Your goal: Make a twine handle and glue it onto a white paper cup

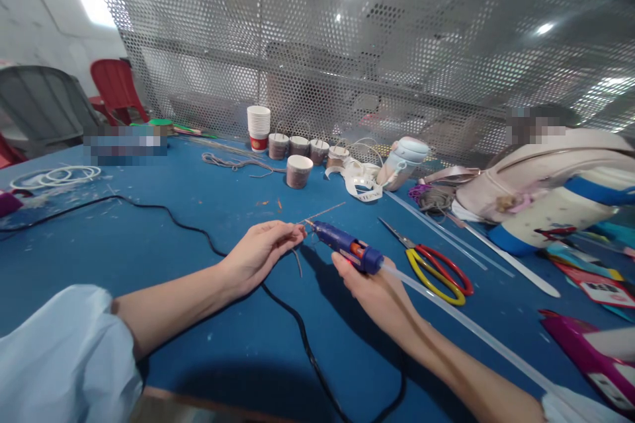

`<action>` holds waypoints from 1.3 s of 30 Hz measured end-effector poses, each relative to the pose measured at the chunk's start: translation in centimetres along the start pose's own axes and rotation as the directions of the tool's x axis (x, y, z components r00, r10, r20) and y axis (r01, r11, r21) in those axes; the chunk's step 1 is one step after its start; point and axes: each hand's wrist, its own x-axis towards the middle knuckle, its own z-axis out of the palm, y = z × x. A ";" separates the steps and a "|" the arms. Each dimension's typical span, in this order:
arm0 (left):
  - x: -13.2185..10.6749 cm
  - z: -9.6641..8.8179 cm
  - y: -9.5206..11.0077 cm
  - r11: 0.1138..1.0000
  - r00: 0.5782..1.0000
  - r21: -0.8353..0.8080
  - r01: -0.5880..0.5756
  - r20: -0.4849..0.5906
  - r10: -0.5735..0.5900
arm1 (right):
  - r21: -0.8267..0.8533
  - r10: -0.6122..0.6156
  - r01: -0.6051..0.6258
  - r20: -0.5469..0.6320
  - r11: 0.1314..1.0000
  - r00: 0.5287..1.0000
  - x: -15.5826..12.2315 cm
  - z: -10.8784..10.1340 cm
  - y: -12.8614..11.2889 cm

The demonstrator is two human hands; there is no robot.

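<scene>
My right hand is closed around a blue hot glue gun, its tip pointing left. A long translucent glue stick runs out of the gun's back, over my right forearm. The gun's tip is right at the fingertips of my left hand, which are pinched on a thin grey cord. One end of the cord hangs below the fingers; a thin straight strand stretches out to the right beyond them. Scissors with red and yellow handles lie right of the gun.
Behind my hands stand a wrapped paper cup, several similar cups and a stack of white cups. A black cable snakes across the blue table. At right are glue sticks, a bottle and a bag.
</scene>
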 end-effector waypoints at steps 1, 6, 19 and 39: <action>0.0 0.0 0.0 1.000 1.000 -0.004 0.001 0.000 -0.001 | 0.002 -0.001 0.001 -0.006 1.000 1.000 0.0 0.0 -0.1; 0.0 0.1 0.0 1.000 1.000 0.012 0.004 0.000 -0.004 | 0.004 -0.048 0.048 0.032 0.999 0.998 0.0 0.0 -0.4; 0.0 0.0 0.1 1.000 1.000 -0.004 0.013 0.027 -0.013 | -0.019 -0.070 0.069 -0.030 0.997 0.997 -0.1 -0.1 -0.2; 0.2 -0.1 -0.1 1.000 0.999 0.000 0.008 0.037 -0.008 | -0.050 -0.130 0.130 -0.014 0.990 0.991 -0.1 0.4 0.0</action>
